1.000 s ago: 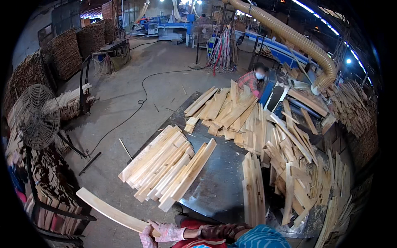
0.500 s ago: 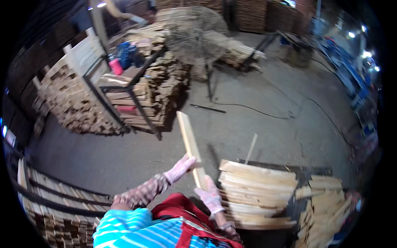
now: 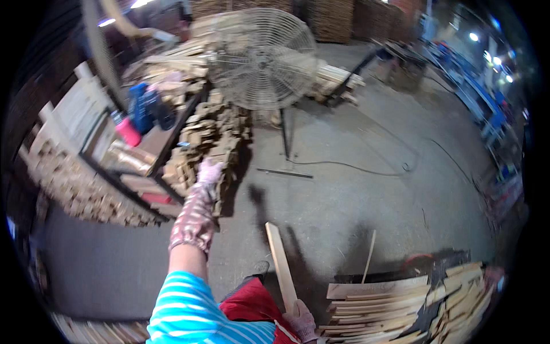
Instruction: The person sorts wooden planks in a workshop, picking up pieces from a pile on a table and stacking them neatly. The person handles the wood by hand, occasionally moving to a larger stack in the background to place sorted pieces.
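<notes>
Fingers (image 3: 302, 312) of my right hand (image 3: 301, 322) grip a plank (image 3: 279, 261) near one end, probably freeing my left hand (image 3: 209, 172) to reach toward stacked wood strips (image 3: 220, 133); can't tell its grip.

We stretch our left arm (image 3: 192, 229) forward, nearly straight and angled slightly right, the bare elbow (image 3: 189, 258) showing below a forearm cover (image 3: 193, 215). Our gloved left hand (image 3: 210, 171) is blurred, so its finger pose is unclear. Well apart, our gloved right hand (image 3: 302, 322) sits low beside our body, fingers bent in a closed grip.
</notes>
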Demonstrator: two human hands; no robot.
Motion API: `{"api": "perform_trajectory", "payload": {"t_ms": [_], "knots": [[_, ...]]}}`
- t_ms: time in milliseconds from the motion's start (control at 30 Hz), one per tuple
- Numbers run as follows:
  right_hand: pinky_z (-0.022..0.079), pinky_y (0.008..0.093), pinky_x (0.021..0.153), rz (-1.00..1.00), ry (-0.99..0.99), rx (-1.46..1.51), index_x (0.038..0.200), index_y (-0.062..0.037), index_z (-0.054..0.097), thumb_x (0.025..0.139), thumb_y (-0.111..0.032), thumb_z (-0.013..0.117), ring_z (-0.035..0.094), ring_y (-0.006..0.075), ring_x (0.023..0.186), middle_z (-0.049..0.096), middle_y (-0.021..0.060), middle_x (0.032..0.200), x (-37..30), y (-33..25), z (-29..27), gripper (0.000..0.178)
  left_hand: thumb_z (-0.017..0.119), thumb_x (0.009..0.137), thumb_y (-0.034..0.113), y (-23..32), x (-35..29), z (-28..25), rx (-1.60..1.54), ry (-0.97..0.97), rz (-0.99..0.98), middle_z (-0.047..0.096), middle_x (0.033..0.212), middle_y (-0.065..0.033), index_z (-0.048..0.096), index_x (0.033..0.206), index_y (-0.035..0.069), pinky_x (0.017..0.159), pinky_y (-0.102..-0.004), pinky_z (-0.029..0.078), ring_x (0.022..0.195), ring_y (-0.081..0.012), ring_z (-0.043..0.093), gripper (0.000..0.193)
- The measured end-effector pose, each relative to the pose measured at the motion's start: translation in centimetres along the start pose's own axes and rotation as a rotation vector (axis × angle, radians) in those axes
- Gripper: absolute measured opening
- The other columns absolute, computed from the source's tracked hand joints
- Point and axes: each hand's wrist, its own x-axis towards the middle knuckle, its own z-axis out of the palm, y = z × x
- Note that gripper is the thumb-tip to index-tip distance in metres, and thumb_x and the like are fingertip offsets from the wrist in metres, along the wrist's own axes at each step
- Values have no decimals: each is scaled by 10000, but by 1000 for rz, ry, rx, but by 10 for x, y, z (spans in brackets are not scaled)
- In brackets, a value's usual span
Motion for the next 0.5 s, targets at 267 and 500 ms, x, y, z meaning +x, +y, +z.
{"api": "perform_trajectory", "payload": {"t_ms": [267, 500], "knots": [[455, 433, 1006, 13, 18, 18, 1397, -67, 475, 821, -512, 693, 586, 380, 1178, 613, 220, 1247, 60, -72, 61, 760, 629, 963, 271, -72, 155, -11, -191, 189, 94, 678, 983, -112, 665, 1177, 2, 932, -397, 466, 1011, -242, 585, 345], [514, 496, 897, 279, -156, 120, 1282, -128, 553, 778, -398, 675, 649, 385, 1049, 671, 205, 1087, 42, -211, -37, 584, 618, 961, 257, 10, 151, 8, -254, 49, 88, 673, 981, -108, 658, 1166, 2, 910, -388, 479, 987, -236, 589, 329]]}}
